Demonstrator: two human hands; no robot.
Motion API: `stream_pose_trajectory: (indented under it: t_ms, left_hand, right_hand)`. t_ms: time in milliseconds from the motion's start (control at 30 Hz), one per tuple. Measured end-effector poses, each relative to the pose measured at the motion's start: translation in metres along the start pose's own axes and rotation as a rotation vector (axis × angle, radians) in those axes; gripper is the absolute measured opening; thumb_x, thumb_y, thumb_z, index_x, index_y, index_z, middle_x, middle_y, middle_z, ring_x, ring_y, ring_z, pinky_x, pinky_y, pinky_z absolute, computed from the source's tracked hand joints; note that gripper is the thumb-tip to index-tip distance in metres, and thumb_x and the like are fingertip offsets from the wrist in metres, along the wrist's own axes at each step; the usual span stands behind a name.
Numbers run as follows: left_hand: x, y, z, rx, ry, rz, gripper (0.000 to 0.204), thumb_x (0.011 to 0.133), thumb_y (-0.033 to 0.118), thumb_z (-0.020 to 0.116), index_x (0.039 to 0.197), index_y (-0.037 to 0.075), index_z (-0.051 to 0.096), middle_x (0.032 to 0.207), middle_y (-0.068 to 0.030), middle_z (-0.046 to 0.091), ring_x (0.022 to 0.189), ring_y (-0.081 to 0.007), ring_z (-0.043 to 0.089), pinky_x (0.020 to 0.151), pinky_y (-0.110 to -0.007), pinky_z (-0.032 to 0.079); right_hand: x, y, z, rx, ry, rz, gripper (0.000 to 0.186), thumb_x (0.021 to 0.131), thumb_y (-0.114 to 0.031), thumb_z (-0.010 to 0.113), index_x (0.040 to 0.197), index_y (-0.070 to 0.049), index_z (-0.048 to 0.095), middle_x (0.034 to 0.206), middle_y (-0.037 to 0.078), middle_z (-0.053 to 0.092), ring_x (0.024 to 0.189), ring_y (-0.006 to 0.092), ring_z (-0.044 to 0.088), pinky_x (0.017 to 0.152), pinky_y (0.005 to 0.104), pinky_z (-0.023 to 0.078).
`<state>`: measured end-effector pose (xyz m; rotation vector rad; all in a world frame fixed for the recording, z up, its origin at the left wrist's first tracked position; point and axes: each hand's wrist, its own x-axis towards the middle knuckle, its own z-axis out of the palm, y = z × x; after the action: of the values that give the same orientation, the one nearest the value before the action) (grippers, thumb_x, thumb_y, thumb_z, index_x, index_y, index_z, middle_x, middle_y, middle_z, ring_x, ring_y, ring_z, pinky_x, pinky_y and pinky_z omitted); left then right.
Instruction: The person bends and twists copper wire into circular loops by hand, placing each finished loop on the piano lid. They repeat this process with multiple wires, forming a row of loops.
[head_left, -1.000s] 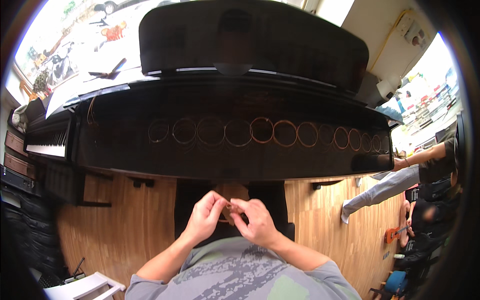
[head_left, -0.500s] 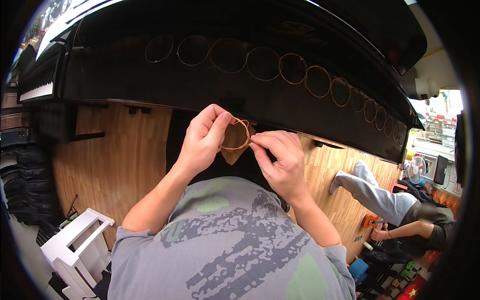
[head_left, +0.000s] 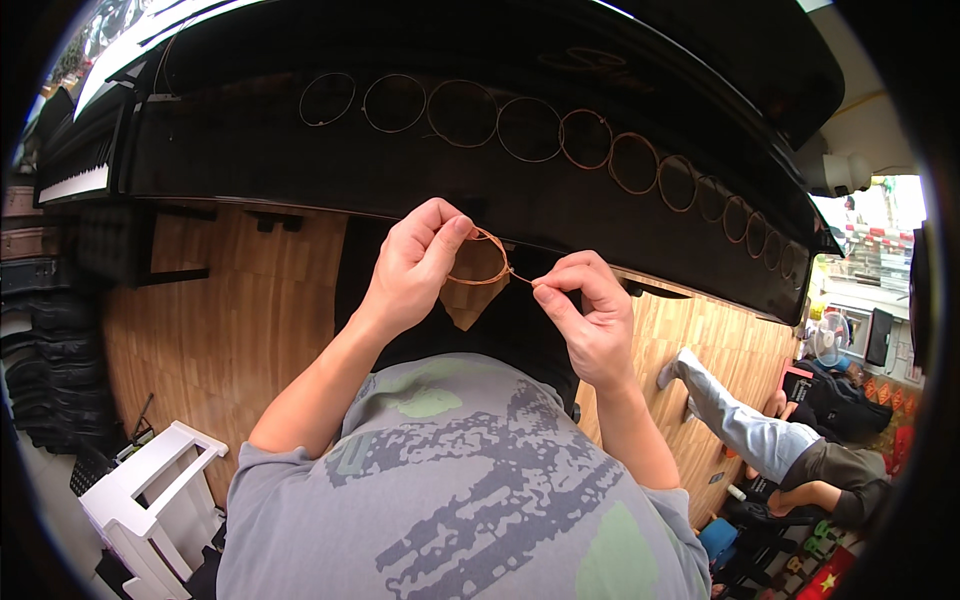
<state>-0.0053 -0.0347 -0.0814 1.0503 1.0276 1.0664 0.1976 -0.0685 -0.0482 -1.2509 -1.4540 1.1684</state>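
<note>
My left hand (head_left: 415, 262) pinches one side of a small coil of copper-coloured string (head_left: 503, 262), held up in front of my chest. From the coil's right side a loose end runs out to my right hand (head_left: 592, 318), whose thumb and forefinger grip its tip. Beyond my hands, on a glossy black piano lid (head_left: 260, 165), a row of coiled strings lies in an arc. Those at the left are silvery, such as the coil (head_left: 394, 131); further right they are copper-coloured, such as the coil (head_left: 634, 192).
A keyboard (head_left: 75, 183) stands at the far left, with black cases (head_left: 45, 350) stacked below it. A white stand (head_left: 150, 490) is at the lower left. On the right, a person in light jeans (head_left: 750, 425) is on the wooden floor (head_left: 230, 330), near a fan (head_left: 830, 338).
My right hand has moved right, away from the coil, drawing the string's end out straight. My left hand has shifted slightly. The person at the right has changed posture.
</note>
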Motion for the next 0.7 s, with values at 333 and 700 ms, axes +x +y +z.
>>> stream_pose_trajectory:
  t_ms: [333,700]
  left_hand:
    - [0.005,0.016,0.006,-0.423,-0.117,-0.204,0.023,0.100,0.026,0.045,0.092,0.007,0.052,0.060,0.0074,0.031,0.052,-0.0024,0.029,0.045,-0.019,0.027]
    - [0.014,0.014,0.026,-0.766,-0.050,-0.303,0.030,0.101,0.029,0.039,0.106,0.005,0.057,0.072,0.0014,0.045,0.073,-0.0131,0.050,0.061,-0.029,0.044]
  right_hand:
    - [0.016,0.005,0.011,-0.008,0.030,-0.075,0.006,0.083,-0.004,0.066,0.089,-0.003,0.064,0.082,0.001,0.057,0.077,0.0104,0.051,0.070,0.0239,0.041]
    - [0.032,0.021,0.012,0.317,-0.032,-0.010,0.020,0.087,-0.003,0.060,0.106,-0.001,0.058,0.083,0.000,0.058,0.076,0.0062,0.053,0.074,0.0222,0.044]
